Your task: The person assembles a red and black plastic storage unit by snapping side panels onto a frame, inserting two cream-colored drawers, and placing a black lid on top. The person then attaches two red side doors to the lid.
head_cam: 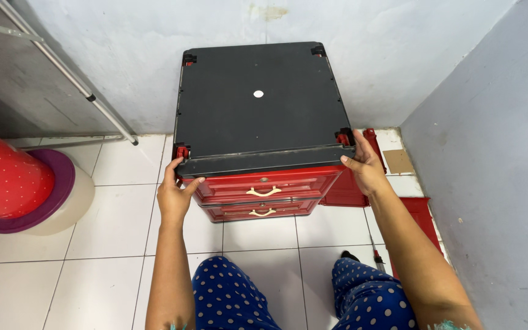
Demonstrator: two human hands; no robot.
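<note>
A red plastic drawer cabinet (pixel 264 194) with cream handles stands on the tiled floor against the wall. Its black top panel (pixel 258 104) carries a small white dot in the middle. My left hand (pixel 175 192) grips the front left corner of the black top panel, thumb on the front edge. My right hand (pixel 365 166) holds the front right corner of the same panel, fingers along its side. Two drawer fronts show below the panel.
Loose red plastic panels (pixel 420 217) lie on the floor to the right by the grey wall. A screwdriver (pixel 377 255) lies near my right knee. A red container (pixel 4 177) on a purple-lidded tub (pixel 62 195) stands left, beside a metal rack leg (pixel 74 82).
</note>
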